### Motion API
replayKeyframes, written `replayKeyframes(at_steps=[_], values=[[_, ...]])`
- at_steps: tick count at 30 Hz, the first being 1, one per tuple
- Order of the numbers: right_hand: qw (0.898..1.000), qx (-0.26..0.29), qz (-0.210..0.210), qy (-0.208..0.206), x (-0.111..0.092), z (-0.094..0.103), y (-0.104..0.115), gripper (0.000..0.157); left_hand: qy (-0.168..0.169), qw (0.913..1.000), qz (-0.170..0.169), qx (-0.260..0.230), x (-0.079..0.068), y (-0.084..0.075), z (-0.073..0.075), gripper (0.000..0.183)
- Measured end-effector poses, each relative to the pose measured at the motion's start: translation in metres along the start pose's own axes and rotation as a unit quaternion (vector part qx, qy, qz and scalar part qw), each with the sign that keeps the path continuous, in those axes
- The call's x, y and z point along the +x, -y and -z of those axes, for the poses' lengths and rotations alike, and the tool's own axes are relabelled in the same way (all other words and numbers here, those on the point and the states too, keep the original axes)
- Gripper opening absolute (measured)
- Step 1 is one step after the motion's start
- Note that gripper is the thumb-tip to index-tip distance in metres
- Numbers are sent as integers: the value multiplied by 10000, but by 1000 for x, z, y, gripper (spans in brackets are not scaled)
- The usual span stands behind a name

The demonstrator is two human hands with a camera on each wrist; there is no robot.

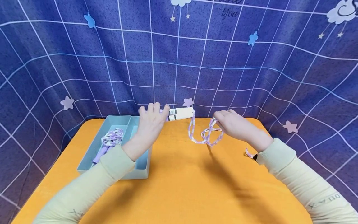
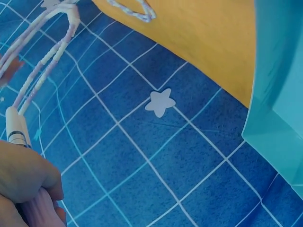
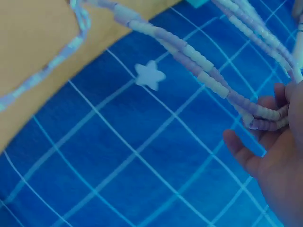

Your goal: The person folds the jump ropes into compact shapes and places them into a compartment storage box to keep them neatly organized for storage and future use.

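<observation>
My left hand (image 1: 152,123) grips the white and purple handles (image 1: 183,113) of a beaded jump rope, held above the table near the tray. From the handle ends the purple and white beaded rope (image 1: 191,133) hangs in a loop across to my right hand (image 1: 233,123). There the fingers pinch a folded part of the strand, clearest in the right wrist view, where the beads (image 3: 180,52) run into the hand (image 3: 279,156). In the left wrist view, my left fingers (image 2: 28,170) wrap round the handles, with a white end (image 2: 13,125) sticking out.
A light blue divided tray (image 1: 148,169) stands on the left of the orange table (image 1: 179,186). In its left compartment lies another bundled beaded jump rope (image 1: 112,137) with a purple handle (image 1: 101,153). A short beaded length (image 1: 248,153) shows beside my right wrist. A blue grid curtain (image 1: 179,71) hangs behind.
</observation>
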State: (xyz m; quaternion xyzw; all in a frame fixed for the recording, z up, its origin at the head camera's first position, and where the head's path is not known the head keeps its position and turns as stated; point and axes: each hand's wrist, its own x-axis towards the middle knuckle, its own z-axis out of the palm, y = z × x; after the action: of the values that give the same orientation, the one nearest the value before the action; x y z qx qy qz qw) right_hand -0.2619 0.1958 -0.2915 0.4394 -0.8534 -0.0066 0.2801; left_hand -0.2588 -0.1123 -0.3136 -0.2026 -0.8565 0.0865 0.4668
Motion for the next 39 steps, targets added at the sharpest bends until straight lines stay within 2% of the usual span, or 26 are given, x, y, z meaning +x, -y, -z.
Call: replayKeyframes(at_steps=[3, 8, 18, 22, 26, 29, 35, 39], values=[[9997, -187, 142, -88, 8, 12, 1, 10, 11, 10000, -13, -32, -1, -3, -2, 34], [9983, -462, 265, -232, 20, 29, 3, 8, 45, 9999, -13, -120, -1, -8, -5, 28], [9967, -614, 466, -241, 43, 51, 15, 15, 218, 9996, -110, -164, 5, -22, -12, 31], [9975, -625, 331, -74, 53, 57, 21, 16, 311, 9991, -267, -128, 7, -30, -15, 26], [9974, -692, 166, 118, 64, 62, 26, 18, 487, 9977, -465, -86, 9, -40, -14, 29], [9971, -711, -16, 257, 70, 63, 27, 15, 499, 9968, -622, -79, 10, -46, -11, 31], [9951, -631, -478, 592, 81, 63, 22, 13, 156, 9963, -814, -210, 10, -55, -9, 28], [9920, -657, -754, 771, 89, 62, 15, 15, 1, 9956, -922, -184, 9, -60, -9, 41]])
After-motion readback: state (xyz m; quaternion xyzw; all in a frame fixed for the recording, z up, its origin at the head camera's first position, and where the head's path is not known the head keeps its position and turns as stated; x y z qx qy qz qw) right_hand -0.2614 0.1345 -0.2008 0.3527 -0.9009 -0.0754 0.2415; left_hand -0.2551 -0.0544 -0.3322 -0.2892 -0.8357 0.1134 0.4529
